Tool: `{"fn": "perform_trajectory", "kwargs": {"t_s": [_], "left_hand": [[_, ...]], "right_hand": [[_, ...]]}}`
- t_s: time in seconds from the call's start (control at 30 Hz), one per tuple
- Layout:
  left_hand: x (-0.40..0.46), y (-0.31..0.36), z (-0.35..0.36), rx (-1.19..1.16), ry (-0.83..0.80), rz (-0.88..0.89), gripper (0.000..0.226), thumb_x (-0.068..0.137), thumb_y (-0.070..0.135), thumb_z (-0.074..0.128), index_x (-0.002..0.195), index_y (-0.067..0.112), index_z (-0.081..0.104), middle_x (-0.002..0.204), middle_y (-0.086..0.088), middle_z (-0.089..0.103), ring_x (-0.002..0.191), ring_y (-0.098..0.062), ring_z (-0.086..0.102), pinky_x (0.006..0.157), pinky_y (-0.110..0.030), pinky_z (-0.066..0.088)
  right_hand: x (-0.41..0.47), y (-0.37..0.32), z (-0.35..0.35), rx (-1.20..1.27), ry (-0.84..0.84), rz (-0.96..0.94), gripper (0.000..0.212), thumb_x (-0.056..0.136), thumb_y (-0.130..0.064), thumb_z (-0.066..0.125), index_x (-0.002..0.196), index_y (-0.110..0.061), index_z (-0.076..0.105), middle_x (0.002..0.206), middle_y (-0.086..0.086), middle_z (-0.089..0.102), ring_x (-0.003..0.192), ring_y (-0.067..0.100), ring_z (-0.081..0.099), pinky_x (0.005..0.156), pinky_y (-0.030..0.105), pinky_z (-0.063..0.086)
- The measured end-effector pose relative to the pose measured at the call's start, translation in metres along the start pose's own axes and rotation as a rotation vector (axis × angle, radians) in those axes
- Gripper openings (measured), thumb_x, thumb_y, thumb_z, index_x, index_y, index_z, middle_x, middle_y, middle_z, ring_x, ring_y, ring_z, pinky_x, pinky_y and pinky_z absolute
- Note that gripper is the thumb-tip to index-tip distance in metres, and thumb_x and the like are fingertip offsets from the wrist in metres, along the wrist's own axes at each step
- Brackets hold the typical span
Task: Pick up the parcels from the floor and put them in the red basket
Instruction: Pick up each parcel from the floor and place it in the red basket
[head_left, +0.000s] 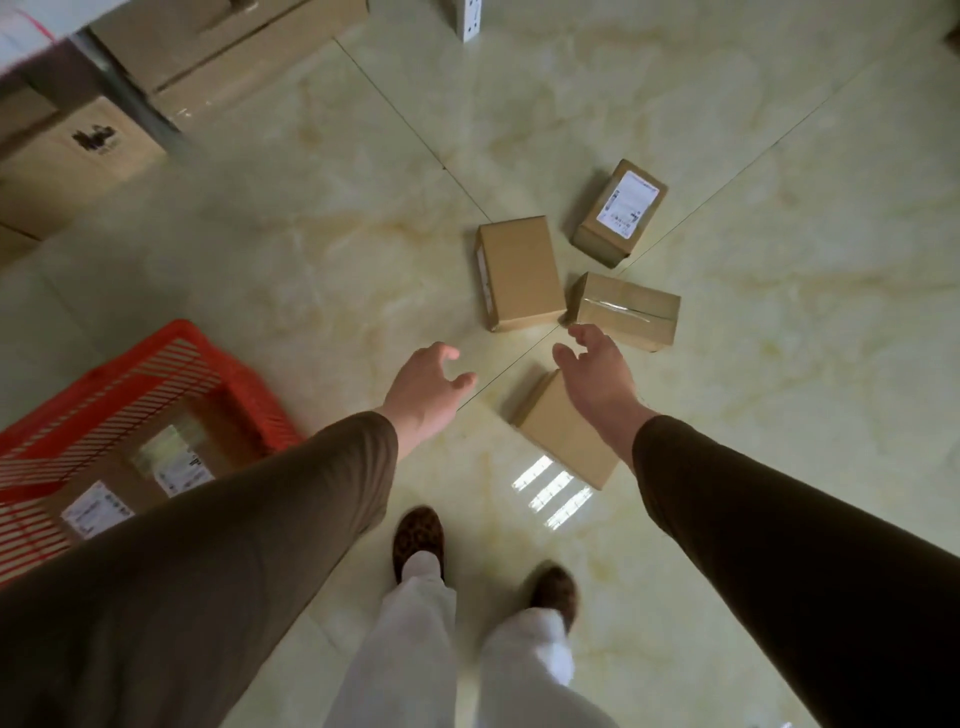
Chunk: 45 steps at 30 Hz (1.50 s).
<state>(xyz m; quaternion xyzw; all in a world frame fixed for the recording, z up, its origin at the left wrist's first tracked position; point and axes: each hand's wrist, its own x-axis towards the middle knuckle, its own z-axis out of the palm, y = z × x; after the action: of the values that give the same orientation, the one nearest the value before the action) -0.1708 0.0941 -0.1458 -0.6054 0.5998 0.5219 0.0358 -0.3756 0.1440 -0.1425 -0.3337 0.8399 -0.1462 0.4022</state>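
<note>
Right hand (597, 371) spread wide, empty, above nearest parcel (563, 441) on floor (779, 364); left hand (426, 387) also spread, empty, beside it.

The light is soft and dim with a greenish-yellow cast, and the glossy floor (779, 364) carries a bright striped window glare (553, 491) just beside the nearest parcel (558, 431). Shadows under the parcels are faint and short. Wide-angle distortion bends the tile lines and stretches the sleeves (208, 545) at the lower corners, while the basket (156, 364), the cartons (78, 156) at upper left and the trousers (415, 649) are smeared with blur; the middle parcels look fairly sharp.
</note>
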Motion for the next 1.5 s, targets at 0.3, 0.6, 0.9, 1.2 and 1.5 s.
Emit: {"fn": "perform_trajectory", "kwargs": {"t_s": [0.3, 0.6, 0.9, 1.2, 1.5], "left_hand": [[0.058, 0.077, 0.079, -0.102, -0.009, -0.063, 0.053, 0.098, 0.041, 0.056, 0.146, 0.021, 0.044, 0.151, 0.0, 0.045, 0.135, -0.021, 0.048, 0.104, -0.03, 0.036], [0.14, 0.129, 0.204, -0.461, 0.06, -0.262, 0.055, 0.1, 0.038, 0.056, 0.148, 0.016, 0.041, 0.153, -0.004, 0.044, 0.136, -0.021, 0.045, 0.099, -0.028, 0.034], [0.228, 0.115, 0.292, -0.762, 0.011, -0.468, 0.062, 0.092, 0.048, 0.06, 0.145, 0.019, 0.046, 0.138, -0.009, 0.056, 0.126, -0.025, 0.053, 0.111, -0.043, 0.041], [0.284, 0.095, 0.332, -0.918, 0.007, -0.534, 0.073, 0.096, 0.04, 0.058, 0.158, 0.02, 0.025, 0.155, -0.006, 0.042, 0.136, -0.025, 0.046, 0.114, -0.046, 0.036], [0.283, 0.101, 0.337, -0.965, 0.012, -0.511, 0.074, 0.101, 0.028, 0.055, 0.16, 0.025, 0.012, 0.161, -0.005, 0.033, 0.141, -0.028, 0.041, 0.117, -0.045, 0.034]], "right_hand": [[0.085, 0.064, -0.068, 0.029, 0.009, 0.056, 0.042, 0.103, -0.03, 0.054, 0.143, -0.017, 0.054, 0.146, 0.007, 0.057, 0.13, 0.03, 0.056, 0.106, 0.039, 0.046], [0.197, 0.14, -0.122, -0.034, -0.091, 0.012, 0.047, 0.101, -0.035, 0.054, 0.145, -0.019, 0.052, 0.146, 0.009, 0.055, 0.129, 0.031, 0.056, 0.107, 0.043, 0.046], [0.302, 0.179, -0.101, -0.093, -0.151, -0.019, 0.053, 0.103, -0.029, 0.051, 0.154, -0.019, 0.043, 0.155, 0.008, 0.046, 0.139, 0.03, 0.049, 0.112, 0.038, 0.042], [0.362, 0.208, -0.06, -0.428, -0.221, -0.088, 0.057, 0.103, -0.031, 0.045, 0.159, -0.027, 0.033, 0.154, 0.009, 0.049, 0.142, 0.035, 0.038, 0.115, 0.047, 0.033], [0.334, 0.231, -0.041, -0.1, -0.291, 0.032, 0.05, 0.094, -0.021, 0.042, 0.144, -0.028, 0.046, 0.114, 0.006, 0.067, 0.113, 0.036, 0.061, 0.093, 0.049, 0.054]]}}
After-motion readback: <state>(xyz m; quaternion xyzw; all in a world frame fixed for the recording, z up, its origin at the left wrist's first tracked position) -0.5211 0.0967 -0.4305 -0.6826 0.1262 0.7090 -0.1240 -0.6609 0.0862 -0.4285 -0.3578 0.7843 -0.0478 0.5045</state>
